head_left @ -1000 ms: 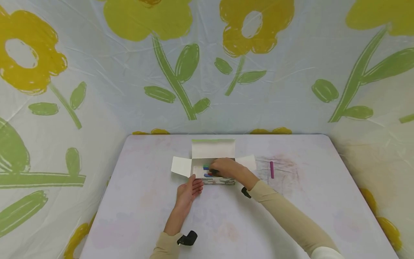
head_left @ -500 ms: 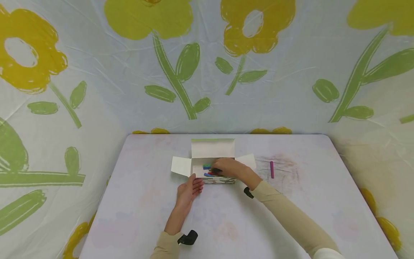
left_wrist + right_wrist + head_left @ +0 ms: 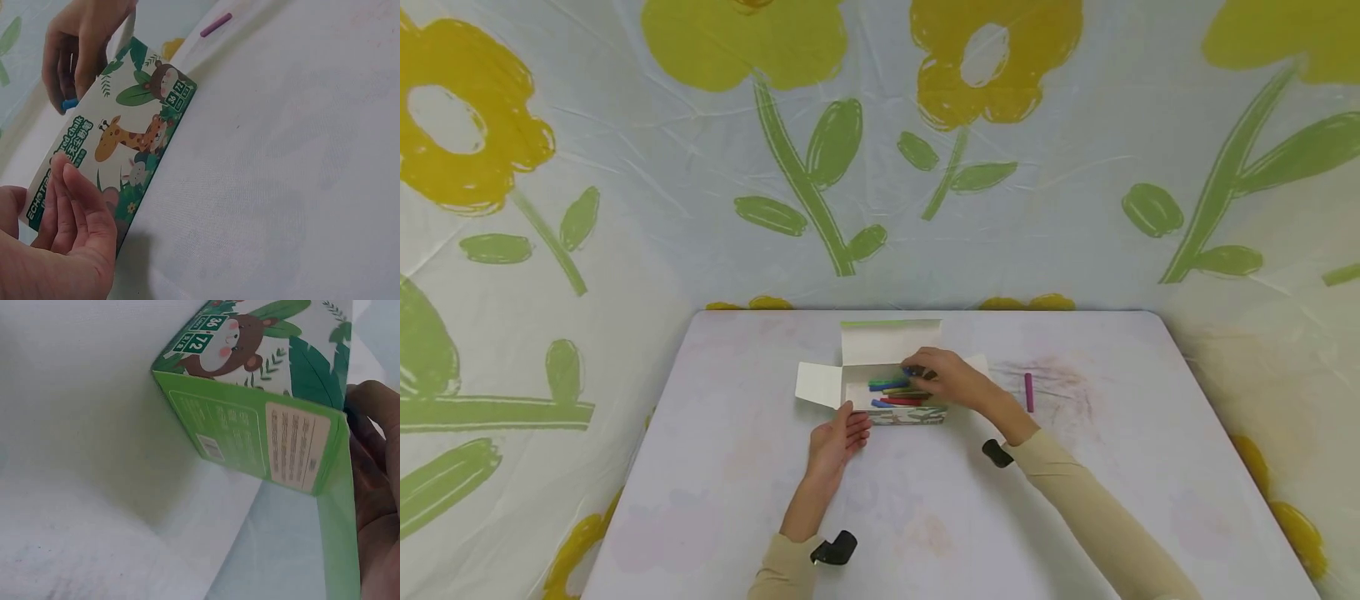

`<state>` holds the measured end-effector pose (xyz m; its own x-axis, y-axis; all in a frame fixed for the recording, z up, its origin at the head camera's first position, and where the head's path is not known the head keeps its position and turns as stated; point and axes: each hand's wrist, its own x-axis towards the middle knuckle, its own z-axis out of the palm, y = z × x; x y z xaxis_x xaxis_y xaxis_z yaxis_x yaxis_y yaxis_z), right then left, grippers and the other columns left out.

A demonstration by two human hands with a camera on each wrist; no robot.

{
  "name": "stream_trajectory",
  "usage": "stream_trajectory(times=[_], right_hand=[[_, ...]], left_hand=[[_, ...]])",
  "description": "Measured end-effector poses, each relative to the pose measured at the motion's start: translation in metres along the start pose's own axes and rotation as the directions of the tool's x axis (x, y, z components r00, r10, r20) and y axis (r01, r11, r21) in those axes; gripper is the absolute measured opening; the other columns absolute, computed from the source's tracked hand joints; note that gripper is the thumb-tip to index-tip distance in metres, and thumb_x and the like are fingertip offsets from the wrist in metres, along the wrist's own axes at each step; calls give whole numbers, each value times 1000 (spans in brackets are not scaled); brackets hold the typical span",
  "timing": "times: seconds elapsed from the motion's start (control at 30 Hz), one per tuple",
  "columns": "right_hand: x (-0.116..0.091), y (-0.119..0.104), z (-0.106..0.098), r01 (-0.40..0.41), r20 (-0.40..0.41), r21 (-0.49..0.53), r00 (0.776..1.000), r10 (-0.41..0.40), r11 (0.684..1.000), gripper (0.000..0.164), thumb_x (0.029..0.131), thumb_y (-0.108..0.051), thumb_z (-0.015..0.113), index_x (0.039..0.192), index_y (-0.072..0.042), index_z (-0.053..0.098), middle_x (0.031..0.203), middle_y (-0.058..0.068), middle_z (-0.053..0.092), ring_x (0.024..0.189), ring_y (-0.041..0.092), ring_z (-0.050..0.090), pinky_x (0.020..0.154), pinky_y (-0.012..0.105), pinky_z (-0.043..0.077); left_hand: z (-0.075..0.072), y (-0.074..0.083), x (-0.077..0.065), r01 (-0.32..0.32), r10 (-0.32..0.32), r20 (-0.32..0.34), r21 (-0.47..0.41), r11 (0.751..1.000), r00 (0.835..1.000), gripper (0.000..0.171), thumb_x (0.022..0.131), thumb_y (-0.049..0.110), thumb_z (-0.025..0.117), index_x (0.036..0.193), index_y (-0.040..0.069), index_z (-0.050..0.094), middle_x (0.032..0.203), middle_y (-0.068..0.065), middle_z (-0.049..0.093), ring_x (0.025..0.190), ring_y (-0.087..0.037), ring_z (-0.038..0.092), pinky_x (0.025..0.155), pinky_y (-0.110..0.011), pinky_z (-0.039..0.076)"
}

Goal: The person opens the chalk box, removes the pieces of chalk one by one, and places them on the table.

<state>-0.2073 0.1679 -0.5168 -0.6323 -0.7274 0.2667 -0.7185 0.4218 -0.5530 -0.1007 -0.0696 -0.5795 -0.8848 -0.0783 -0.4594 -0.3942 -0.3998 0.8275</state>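
The box of chalk stood on the table, its lid folded back at twelve o'clock and a side flap spread at nine. The left hand held the near wall at the seven o'clock corner, thumb over the rim and fingers fairly straight along the printed front. The right hand was over the box's two o'clock part, fingers bent in and almost closed, pinching a blue chalk whose end showed at the fingertips; how much of it lay inside the hand could not be told. Below, several sticks lay sideways in the box, a red chalk near the front among them. A purple chalk lay on the table at three o'clock, well apart from the box.

Doing this well probably called for light, steady pressure from the left hand, since thin card would likely bow if squeezed and the box might slide if let go. The blue stick wanted a gentle pinch without bending, as chalk snaps easily. A high right wrist seemed best, so that the knuckles cleared the lid and no loose stick was dragged along.
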Motion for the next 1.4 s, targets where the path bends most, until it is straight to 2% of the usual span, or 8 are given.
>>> stream_trajectory(times=[0.17,0.4,0.5,0.63,0.83,1.0,1.2,1.4], right_hand=[[-9,4,-11,-80,-111,154,989,97,985,29,92,6,72,121,6,68,108,14,70,95,27,69,79,41,62],[-21,8,-33,-194,-210,262,945,252,946,29,95,-5,74,123,2,69,112,12,72,99,27,69,83,33,61],[-26,10,-43,-231,-225,315,924,309,921,31,96,-8,74,125,0,69,113,12,72,101,26,69,86,28,58],[-35,15,-55,-236,-254,389,902,350,891,32,97,-7,72,128,0,68,111,16,72,101,25,68,83,22,55],[-53,23,-68,-228,-291,504,863,412,833,33,99,-5,69,131,5,64,111,20,67,99,11,68,84,21,57],[-71,30,-79,-281,-303,546,812,499,789,40,100,-12,69,136,4,61,114,10,67,101,7,68,85,23,58],[-97,45,-87,-318,-295,626,748,594,712,43,100,-14,70,138,2,60,110,-1,69,99,8,70,88,28,58],[-120,60,-88,-339,-302,640,714,632,689,43,100,-15,70,137,4,59,107,-3,69,97,7,71,87,25,58]], left_hand=[[-1,-1,1,1,-1,-2,9,1000,1000,51,104,37,61,113,-12,67,90,-9,75,75,-11,68,69,-22,57],[-2,1,1,3,-4,9,33,999,1000,54,104,41,62,116,-12,66,91,-7,75,77,-10,68,71,-21,56],[-2,2,0,6,-7,11,41,999,1000,55,104,41,62,117,-12,65,93,-8,75,78,-11,68,72,-21,56],[-2,2,-1,11,-11,10,45,999,1000,57,103,43,63,118,-12,65,94,-9,75,78,-11,68,73,-21,56],[-1,2,-1,1,-2,2,50,999,1000,56,103,42,62,116,-12,66,93,-9,75,77,-10,68,72,-21,57],[-1,1,0,-2,2,-2,58,998,1000,55,103,43,62,114,-11,67,92,-9,75,77,-11,68,73,-22,57],[-1,0,2,0,0,-4,63,998,1000,53,104,41,61,112,-11,68,92,-9,74,76,-11,67,72,-22,57],[-2,1,3,1,0,-8,58,998,1000,52,104,41,62,111,-10,69,91,-8,75,75,-10,67,71,-22,57]])
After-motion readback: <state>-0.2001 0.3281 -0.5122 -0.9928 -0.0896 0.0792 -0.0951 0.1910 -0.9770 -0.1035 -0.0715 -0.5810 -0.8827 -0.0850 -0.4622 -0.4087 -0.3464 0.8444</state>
